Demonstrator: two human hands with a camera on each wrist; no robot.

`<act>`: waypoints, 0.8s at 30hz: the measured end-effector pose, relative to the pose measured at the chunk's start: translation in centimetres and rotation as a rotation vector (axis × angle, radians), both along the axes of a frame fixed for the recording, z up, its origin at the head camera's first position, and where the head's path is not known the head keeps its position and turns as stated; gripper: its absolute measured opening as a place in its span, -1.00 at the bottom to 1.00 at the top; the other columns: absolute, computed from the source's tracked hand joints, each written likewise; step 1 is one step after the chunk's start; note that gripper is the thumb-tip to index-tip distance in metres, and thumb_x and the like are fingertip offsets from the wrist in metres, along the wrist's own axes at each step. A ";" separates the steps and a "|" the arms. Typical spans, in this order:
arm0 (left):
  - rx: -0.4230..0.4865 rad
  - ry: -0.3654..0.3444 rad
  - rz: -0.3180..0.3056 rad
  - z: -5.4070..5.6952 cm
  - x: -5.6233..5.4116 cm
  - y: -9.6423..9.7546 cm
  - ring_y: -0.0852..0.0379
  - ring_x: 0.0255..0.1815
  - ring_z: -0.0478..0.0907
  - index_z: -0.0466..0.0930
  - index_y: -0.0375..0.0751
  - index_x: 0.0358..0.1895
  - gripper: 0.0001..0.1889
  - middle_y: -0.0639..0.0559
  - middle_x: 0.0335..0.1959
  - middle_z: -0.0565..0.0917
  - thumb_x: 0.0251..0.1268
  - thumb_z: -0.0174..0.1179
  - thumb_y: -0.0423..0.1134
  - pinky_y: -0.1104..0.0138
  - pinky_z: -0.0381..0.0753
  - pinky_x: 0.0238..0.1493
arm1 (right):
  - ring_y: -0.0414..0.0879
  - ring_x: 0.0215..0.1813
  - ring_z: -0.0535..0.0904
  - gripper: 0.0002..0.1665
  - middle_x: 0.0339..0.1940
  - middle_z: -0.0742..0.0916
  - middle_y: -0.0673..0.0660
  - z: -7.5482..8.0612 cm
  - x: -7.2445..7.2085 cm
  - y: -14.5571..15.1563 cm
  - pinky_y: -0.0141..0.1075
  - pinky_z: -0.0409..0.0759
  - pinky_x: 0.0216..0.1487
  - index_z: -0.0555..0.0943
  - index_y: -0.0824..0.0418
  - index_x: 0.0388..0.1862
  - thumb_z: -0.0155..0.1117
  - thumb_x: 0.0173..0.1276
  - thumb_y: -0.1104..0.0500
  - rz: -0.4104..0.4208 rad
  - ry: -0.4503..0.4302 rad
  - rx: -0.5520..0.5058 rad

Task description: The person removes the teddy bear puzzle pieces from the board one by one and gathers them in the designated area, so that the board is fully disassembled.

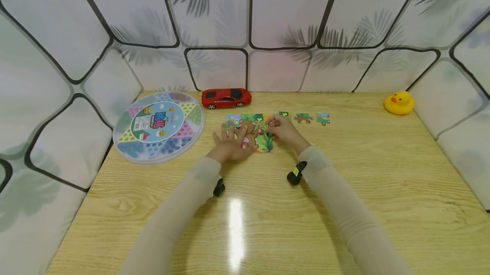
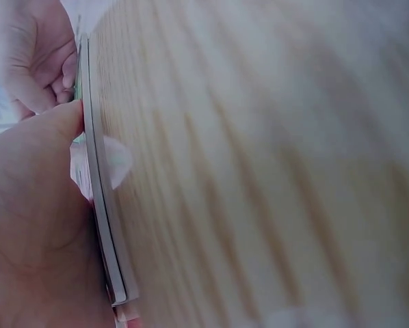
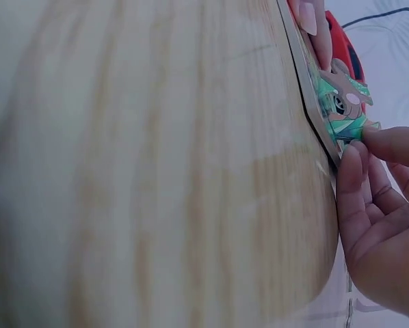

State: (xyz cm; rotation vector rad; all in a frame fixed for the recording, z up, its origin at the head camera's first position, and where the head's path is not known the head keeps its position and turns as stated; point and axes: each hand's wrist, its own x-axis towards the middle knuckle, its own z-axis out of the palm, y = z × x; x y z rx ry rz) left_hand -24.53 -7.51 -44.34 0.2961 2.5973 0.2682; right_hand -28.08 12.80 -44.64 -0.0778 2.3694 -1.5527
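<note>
A colourful jigsaw puzzle (image 1: pixel 264 144) with brown bear figures on green lies flat on the wooden table. My left hand (image 1: pixel 231 146) rests on its left part with straight, spread fingers, covering some of the picture. In the left wrist view the thumb (image 2: pixel 47 137) lies along the puzzle's near edge. At the puzzle's right side, my right hand (image 1: pixel 284 131) pinches a puzzle piece (image 3: pixel 347 99) between thumb and index finger. That piece is green with a brown and pink figure, and it stands tilted up over the board in the right wrist view.
Loose puzzle pieces (image 1: pixel 303 118) lie in a row to the right of the puzzle. Behind it stands a red toy car (image 1: pixel 226 98). A round Chinese checkers box (image 1: pixel 158 126) lies at left; a yellow rubber duck (image 1: pixel 399 103) sits at far right, near the patterned fabric wall (image 1: pixel 283 70).
</note>
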 end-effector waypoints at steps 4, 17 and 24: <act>-0.004 0.000 0.006 0.3 0.2 0.1 -0.23 0.39 -0.77 -0.56 0.25 0.47 -0.09 -0.19 0.42 -0.69 0.20 -0.43 0.53 -0.31 -0.61 0.21 | -0.17 -0.42 0.53 -0.77 -0.33 0.57 0.11 0.0 -0.1 0.0 -0.41 0.56 -0.41 0.45 0.31 -0.02 0.17 0.36 0.32 -0.022 -0.023 -0.048; 0.029 0.017 0.027 0.5 0.5 0.0 -0.25 0.40 -0.74 -0.50 0.26 0.49 -0.09 -0.19 0.43 -0.65 0.20 -0.37 0.52 -0.33 -0.55 0.23 | -0.21 -0.48 0.58 -0.74 -0.37 0.59 0.13 0.4 0.0 -0.6 -0.44 0.59 -0.41 0.44 0.41 0.01 0.14 0.36 0.38 -0.053 -0.052 -0.074; 0.031 0.008 0.022 0.6 0.5 0.0 -0.26 0.40 -0.73 -0.51 0.28 0.48 -0.11 -0.20 0.43 -0.66 0.21 -0.36 0.51 -0.33 -0.55 0.23 | -0.23 -0.52 0.58 -0.72 -0.40 0.58 0.10 -0.1 -0.3 -0.5 -0.46 0.58 -0.45 0.45 0.42 0.02 0.16 0.34 0.39 -0.105 -0.097 -0.133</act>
